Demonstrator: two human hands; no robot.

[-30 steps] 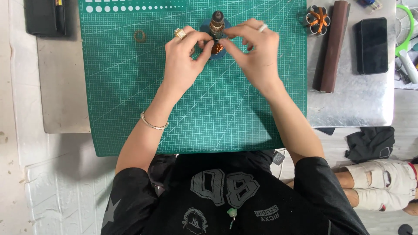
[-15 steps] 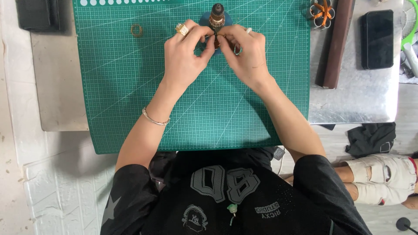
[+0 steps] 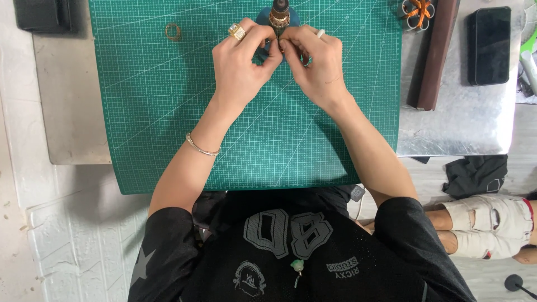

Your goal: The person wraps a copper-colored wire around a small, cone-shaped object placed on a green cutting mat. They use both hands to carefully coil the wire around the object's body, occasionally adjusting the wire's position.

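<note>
Left hand [image 3: 241, 61] and right hand [image 3: 313, 59] meet fingertip to fingertip, pinching a small brass part [image 3: 279, 15] at the green cutting mat's [image 3: 168, 123] far edge; a ring [image 3: 173, 32] lies left.

Both hands [image 3: 279, 59] together (fingertips pinched)

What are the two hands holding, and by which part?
Both hands pinch a small brass-coloured cylindrical part near its lower end; the fingers hide the exact contact.
</note>
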